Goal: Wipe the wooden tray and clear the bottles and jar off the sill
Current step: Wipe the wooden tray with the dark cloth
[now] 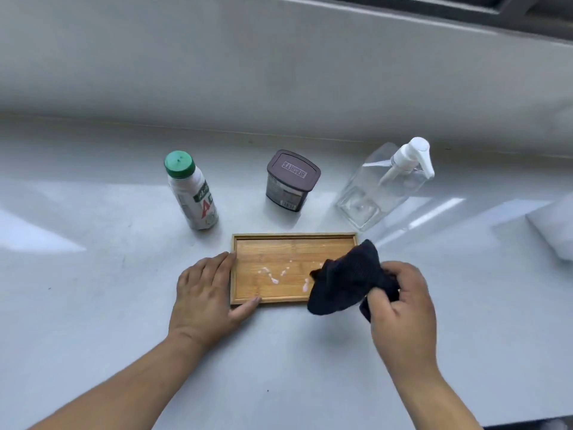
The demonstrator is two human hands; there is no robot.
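Dark cloth over wooden tray

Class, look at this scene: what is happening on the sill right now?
A person is about to wipe a wooden tray that has whitish drips on it. The left hand steadies the tray's left end, while the right hand holds a dark cloth over its right end. The drips are not yet wiped. Behind the tray stand a green-capped bottle, a dark jar and a clear pump bottle, all still on the sill.
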